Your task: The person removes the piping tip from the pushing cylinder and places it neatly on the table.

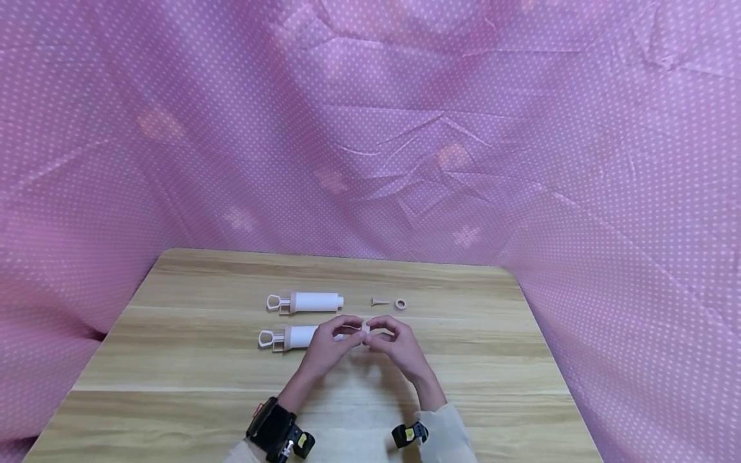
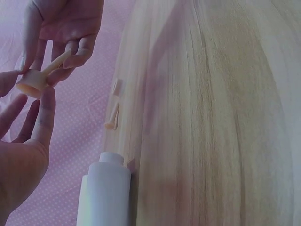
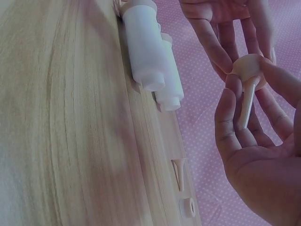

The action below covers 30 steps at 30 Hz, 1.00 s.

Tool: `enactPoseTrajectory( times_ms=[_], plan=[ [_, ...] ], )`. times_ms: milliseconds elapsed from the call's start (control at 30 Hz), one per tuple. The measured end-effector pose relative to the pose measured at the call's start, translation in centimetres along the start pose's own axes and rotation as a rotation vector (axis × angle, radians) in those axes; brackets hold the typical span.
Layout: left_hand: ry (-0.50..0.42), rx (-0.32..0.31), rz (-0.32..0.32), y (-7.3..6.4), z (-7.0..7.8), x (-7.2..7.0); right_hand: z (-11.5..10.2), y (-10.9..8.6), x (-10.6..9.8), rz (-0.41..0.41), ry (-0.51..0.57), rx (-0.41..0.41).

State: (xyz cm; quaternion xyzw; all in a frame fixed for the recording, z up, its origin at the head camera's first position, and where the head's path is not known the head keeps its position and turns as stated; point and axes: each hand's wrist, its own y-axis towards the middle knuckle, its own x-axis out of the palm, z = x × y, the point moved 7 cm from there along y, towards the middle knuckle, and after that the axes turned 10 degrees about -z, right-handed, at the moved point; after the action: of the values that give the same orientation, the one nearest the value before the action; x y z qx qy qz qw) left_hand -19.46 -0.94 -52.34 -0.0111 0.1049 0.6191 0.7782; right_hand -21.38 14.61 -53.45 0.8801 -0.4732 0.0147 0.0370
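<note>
Above the table my left hand (image 1: 325, 352) pinches a cream ring-shaped cap (image 2: 32, 84) between its fingertips. My right hand (image 1: 403, 354) faces it and holds a slender cream nozzle (image 3: 247, 104), whose wide end meets the cap. The nozzle's narrow stem points back towards the right palm. In the right wrist view, right-hand fingertips also touch the cap. How deep the nozzle sits in the cap is hidden by fingers. Beneath and beside my left hand lies a white syringe-like tube (image 1: 301, 336) with a looped handle, its tip end partly covered by the hand.
Farther back lies a second white syringe-like tube (image 1: 315, 301), parallel to the near one. To its right rest a loose cream nozzle (image 1: 380, 301) and a cream ring cap (image 1: 401, 304). Pink dotted cloth (image 1: 370, 161) hangs around the wooden table (image 1: 191, 308).
</note>
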Motion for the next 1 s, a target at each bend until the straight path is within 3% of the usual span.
enactPoseTrajectory(
  times_ms=[400, 633, 1000],
  plan=[
    [0.019, 0.024, -0.028, 0.1, 0.2, -0.1, 0.1, -0.4, -0.1, -0.054, -0.007, 0.011],
    [-0.049, 0.012, -0.038, 0.3, 0.4, -0.2, 1.0, -0.7, -0.8, -0.05, 0.003, 0.032],
    [-0.075, 0.025, -0.029, 0.4, 0.1, -0.3, 2.0, -1.3, -2.0, 0.009, -0.013, 0.056]
  ],
)
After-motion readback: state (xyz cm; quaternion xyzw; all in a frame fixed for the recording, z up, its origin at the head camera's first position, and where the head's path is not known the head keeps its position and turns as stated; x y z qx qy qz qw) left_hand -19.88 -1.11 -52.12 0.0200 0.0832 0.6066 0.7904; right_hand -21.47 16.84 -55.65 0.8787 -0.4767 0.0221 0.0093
